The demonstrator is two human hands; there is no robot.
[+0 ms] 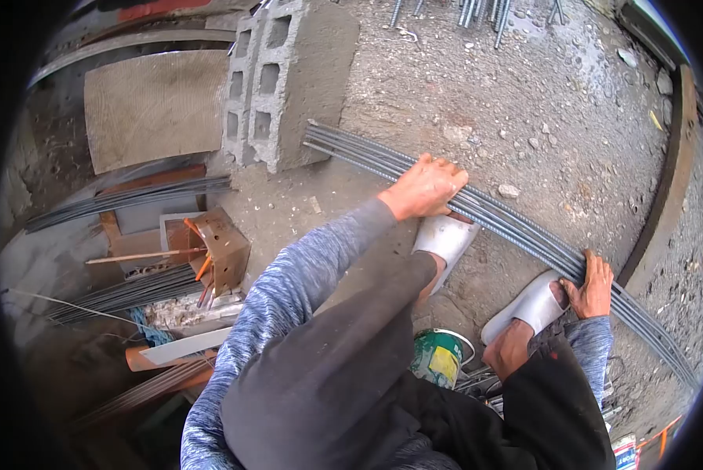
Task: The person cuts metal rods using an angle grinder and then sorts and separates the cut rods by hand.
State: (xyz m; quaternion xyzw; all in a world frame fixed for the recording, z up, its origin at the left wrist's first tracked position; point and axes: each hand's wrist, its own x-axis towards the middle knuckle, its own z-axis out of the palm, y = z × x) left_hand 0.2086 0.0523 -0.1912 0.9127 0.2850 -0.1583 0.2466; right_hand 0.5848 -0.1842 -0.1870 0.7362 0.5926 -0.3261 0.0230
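Observation:
A bundle of several ribbed steel rebars (517, 233) runs slantwise across the floor in front of me. Around its upper-left stretch my left hand (428, 188) is wrapped, knuckles up. Farther down to the right, my right hand (592, 288) grips the same bundle, thumb on the near side. The bundle's left ends lie close against a hollow concrete block (312, 86); its right end reaches the edge of the view. Beneath the bars are my two feet in white slide sandals (445, 239).
A green bucket (436, 356) stands between my legs. At left are more rebar bundles (132, 200), a brown board (155, 110) and a brown box (230, 251) holding tools. A curved beam (665, 188) borders the gravelly ground at right; short rebars (484, 14) lie at the top.

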